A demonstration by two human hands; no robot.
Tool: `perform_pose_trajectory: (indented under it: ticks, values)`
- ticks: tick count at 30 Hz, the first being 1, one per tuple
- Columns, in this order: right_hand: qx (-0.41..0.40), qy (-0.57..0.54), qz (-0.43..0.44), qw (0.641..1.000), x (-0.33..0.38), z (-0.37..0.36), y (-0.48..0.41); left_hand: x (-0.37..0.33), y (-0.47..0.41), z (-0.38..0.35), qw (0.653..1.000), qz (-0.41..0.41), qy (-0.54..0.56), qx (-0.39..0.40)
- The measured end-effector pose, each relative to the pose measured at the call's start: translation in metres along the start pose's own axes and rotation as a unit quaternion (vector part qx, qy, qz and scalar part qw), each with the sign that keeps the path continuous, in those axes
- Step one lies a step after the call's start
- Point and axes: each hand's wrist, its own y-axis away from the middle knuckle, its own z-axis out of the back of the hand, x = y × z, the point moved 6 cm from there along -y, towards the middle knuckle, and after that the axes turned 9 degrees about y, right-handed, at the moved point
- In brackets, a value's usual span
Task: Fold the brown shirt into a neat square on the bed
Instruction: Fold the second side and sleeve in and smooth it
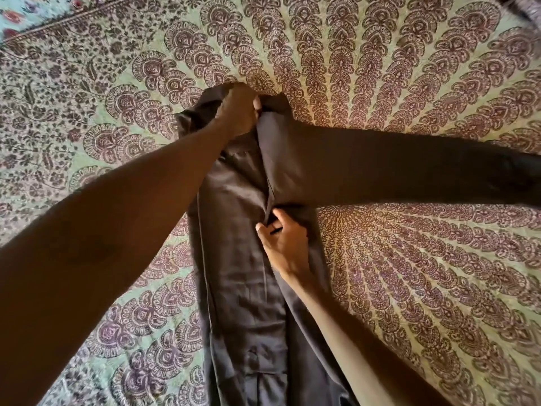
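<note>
The brown shirt [240,259] lies lengthwise down the middle of the bed, its sides folded inward into a long narrow strip. One long sleeve [409,165] stretches out flat to the right. My left hand [238,108] is closed on the fabric at the collar end, at the far end of the strip. My right hand [285,244] pinches the folded edge of the shirt where the sleeve meets the body.
The bed is covered by a green sheet [409,68] printed with maroon fan-shaped motifs. A floral border band [58,19] runs across the far left corner. A dark striped item [524,7] shows at the top right corner.
</note>
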Motion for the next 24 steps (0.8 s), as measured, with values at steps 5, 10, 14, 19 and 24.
perform_pose_trajectory:
  ticks: [5,10,14,19,24]
  values:
    - [0.058,0.070,0.017,0.996,-0.010,-0.002,0.028,-0.014,0.061,0.005,0.994,0.003,0.092,-0.066]
    - [0.112,0.185,0.047,0.975,-0.040,0.015,0.093,-0.037,0.175,-0.025,0.988,-0.046,0.146,0.028]
    - [0.105,0.255,0.058,0.960,-0.071,0.032,0.151,-0.055,0.270,-0.062,0.954,-0.256,-0.024,0.151]
    - [0.063,0.355,0.078,0.929,-0.090,0.060,0.216,-0.052,0.349,-0.076,0.887,-0.342,-0.211,0.229]
    - [0.065,0.379,0.071,0.920,-0.110,0.066,0.276,-0.052,0.389,-0.074,0.881,-0.322,-0.261,0.230]
